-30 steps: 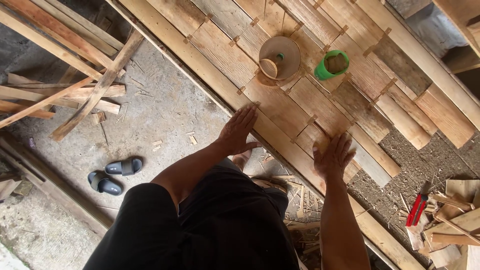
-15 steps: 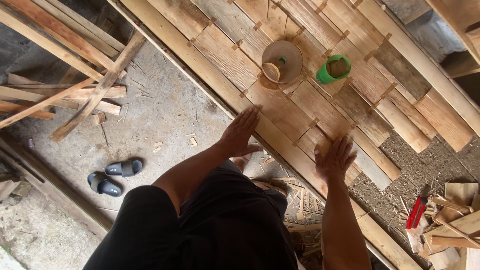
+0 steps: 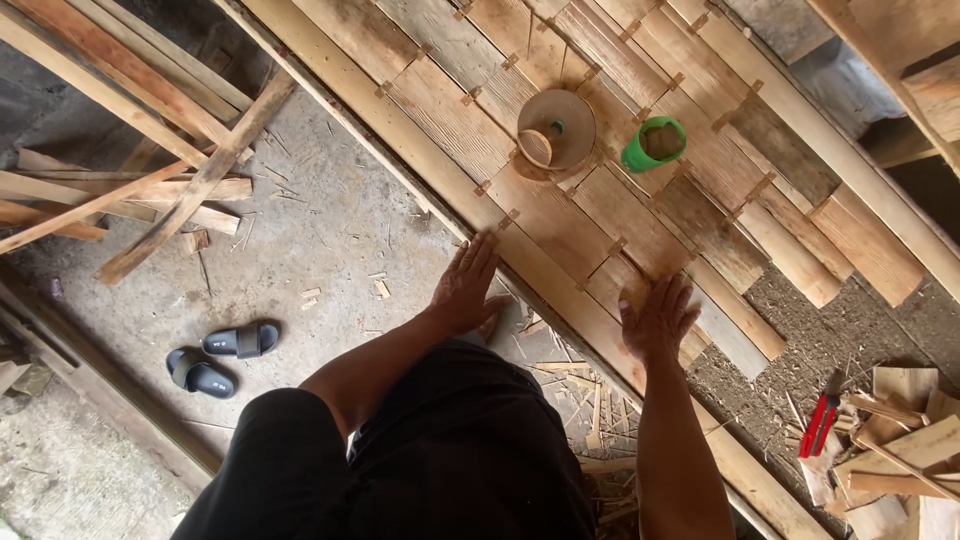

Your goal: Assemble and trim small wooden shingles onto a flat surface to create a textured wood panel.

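I look down over my own body at a slatted wooden panel [image 3: 560, 215] of planks with small wooden spacers, lying diagonally across the ground. My left hand [image 3: 466, 285] lies flat, fingers spread, at the panel's long edge beam. My right hand [image 3: 658, 318] presses flat on a plank near the ends of the slats. Neither hand holds anything. Farther up the panel stand a round tan bowl [image 3: 556, 130] with something small inside and a green cup [image 3: 655, 144].
A pair of dark sandals [image 3: 215, 357] lies on the concrete floor to the left. Loose timber boards [image 3: 150, 190] are stacked at the upper left. Wood offcuts and a red-handled tool [image 3: 822, 423] lie at the lower right on gravel. Splinters litter the ground by my legs.
Both hands stay flat on the panel. The view has shifted slightly, with the bowl and cup sitting a little higher in the picture.
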